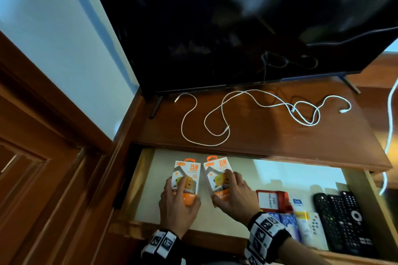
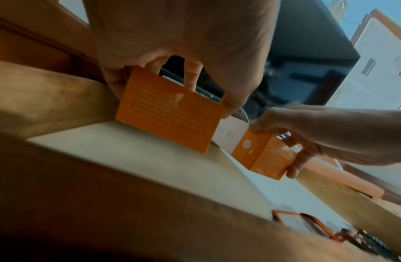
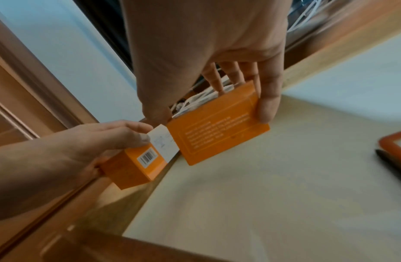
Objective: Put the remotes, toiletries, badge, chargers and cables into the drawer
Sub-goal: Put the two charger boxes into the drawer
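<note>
Each hand grips one charger box inside the open drawer (image 1: 137, 180): the left hand (image 1: 178, 204) curls round the left box (image 1: 187, 175), the right hand (image 1: 235, 194) round the right box (image 1: 216, 173). The boxes lie side by side at the drawer's left end, long axes pointing toward the back, nearly down on the floor. The white cables (image 1: 247, 112) remain on the bench (image 1: 269, 135), straight beyond both hands; the right hand looks slightly nearer their tangle.

Home room: television (image 1: 237, 23) on wooden cabinet (image 1: 269, 133)
</note>
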